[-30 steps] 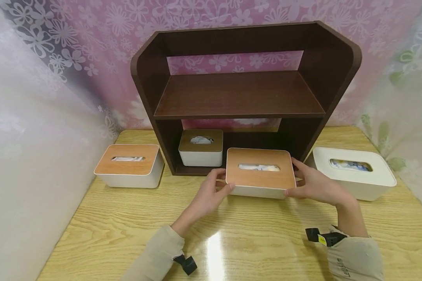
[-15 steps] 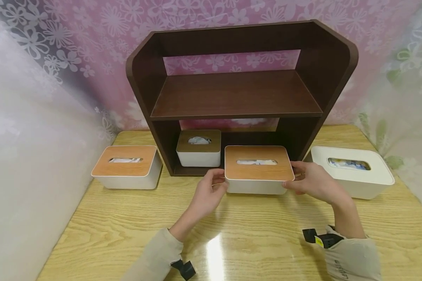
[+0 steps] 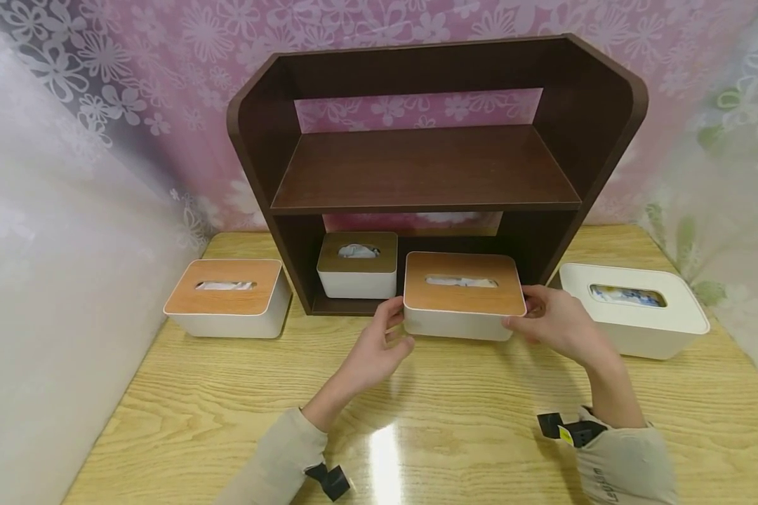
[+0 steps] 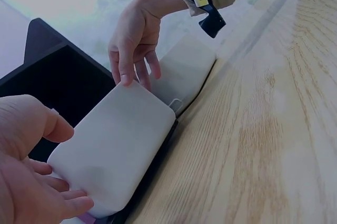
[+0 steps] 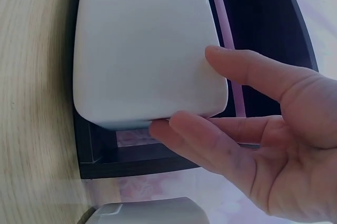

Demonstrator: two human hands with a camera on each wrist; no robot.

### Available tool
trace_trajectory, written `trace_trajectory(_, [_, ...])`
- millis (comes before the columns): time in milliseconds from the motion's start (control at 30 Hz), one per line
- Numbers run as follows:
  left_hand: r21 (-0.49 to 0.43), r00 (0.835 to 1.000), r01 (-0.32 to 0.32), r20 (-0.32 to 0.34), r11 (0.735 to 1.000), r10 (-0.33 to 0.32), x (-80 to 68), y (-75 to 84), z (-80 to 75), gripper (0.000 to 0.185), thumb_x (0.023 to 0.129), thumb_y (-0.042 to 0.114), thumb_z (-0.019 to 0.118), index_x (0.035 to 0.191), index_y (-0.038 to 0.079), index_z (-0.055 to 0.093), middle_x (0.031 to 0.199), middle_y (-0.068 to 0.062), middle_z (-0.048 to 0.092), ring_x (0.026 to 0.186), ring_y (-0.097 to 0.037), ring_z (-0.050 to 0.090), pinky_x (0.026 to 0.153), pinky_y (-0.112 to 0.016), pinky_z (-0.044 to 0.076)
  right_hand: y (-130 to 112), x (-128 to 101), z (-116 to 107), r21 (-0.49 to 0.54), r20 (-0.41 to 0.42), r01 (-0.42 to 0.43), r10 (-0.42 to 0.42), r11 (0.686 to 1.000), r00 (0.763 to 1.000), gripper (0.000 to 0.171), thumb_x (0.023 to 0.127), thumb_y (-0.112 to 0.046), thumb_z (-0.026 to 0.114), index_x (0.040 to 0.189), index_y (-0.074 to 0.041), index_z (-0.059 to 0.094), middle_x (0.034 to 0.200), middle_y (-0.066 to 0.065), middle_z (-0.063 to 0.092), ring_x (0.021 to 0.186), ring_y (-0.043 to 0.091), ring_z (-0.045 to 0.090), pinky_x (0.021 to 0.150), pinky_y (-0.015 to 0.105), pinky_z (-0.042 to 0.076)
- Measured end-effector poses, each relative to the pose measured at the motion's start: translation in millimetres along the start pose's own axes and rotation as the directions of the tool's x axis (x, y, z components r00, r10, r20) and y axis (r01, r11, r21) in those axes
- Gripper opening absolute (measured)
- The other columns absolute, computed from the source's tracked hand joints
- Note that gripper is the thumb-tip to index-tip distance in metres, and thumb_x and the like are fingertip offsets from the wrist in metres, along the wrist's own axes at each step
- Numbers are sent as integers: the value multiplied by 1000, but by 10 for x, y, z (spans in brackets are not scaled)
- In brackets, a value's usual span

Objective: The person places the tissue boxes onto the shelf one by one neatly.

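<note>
Pinching one end, the right hand [image 3: 561, 324] faces the left hand [image 3: 374, 354], whose fingers spread loosely at the other, across the wood-topped box [image 3: 464, 299], best held level, I'd say, and square to the dark shelf [image 3: 426, 168] beyond.

Wood-topped box [image 3: 464, 297] has gone farther back over the last second, in small steps from picture to picture, its rear edge now reaching higher across the lower opening of the dark shelf unit [image 3: 426, 168] and more of its white front face showing below the lid. Right hand [image 3: 559, 326] has travelled forward with it and a little leftward. Left hand [image 3: 374, 351]: thumb, against the front left corner a second ago, now stands just off it.
</note>
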State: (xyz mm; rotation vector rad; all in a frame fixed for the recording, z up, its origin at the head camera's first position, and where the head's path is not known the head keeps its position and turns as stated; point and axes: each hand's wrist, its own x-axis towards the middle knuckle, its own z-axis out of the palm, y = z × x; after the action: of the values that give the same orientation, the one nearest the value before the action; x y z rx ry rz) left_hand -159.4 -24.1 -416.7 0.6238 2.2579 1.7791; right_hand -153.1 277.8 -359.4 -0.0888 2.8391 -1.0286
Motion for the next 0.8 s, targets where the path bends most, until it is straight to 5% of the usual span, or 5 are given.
trace_trajectory(400, [17, 1000, -22, 12, 1000, 22, -10, -30, 4, 71, 94, 4, 58, 157, 5, 24, 144, -17, 37, 130, -39, 42, 108, -55, 37, 11, 22, 17, 75, 19, -30, 28, 997, 999, 82, 91, -32, 73, 147, 13, 34, 85, 8, 57, 65, 19, 64, 57, 30, 48])
trace_trajectory(600, [12, 999, -16, 36, 1000, 16, -19, -15, 10, 75, 95, 6, 58, 158, 5, 17, 151, -15, 32, 138, -36, 38, 111, -53, 34, 26, 20, 17, 118, -6, -16, 17, 993, 1000, 79, 93, -32, 70, 146, 14, 34, 95, 13, 56, 72, 21, 65, 61, 30, 55])
trace_trajectory(800, [-9, 998, -24, 65, 1000, 24, -34, 8, 11, 77, 97, 6, 57, 160, 10, 13, 163, -12, 18, 145, -36, 30, 114, -54, 30, 89, -17, -17, 275, 4, 24, -26, 961, 1000, 70, 101, -30, 58, 148, 14, 29, 109, 21, 58, 84, 11, 64, 73, 36, 59])
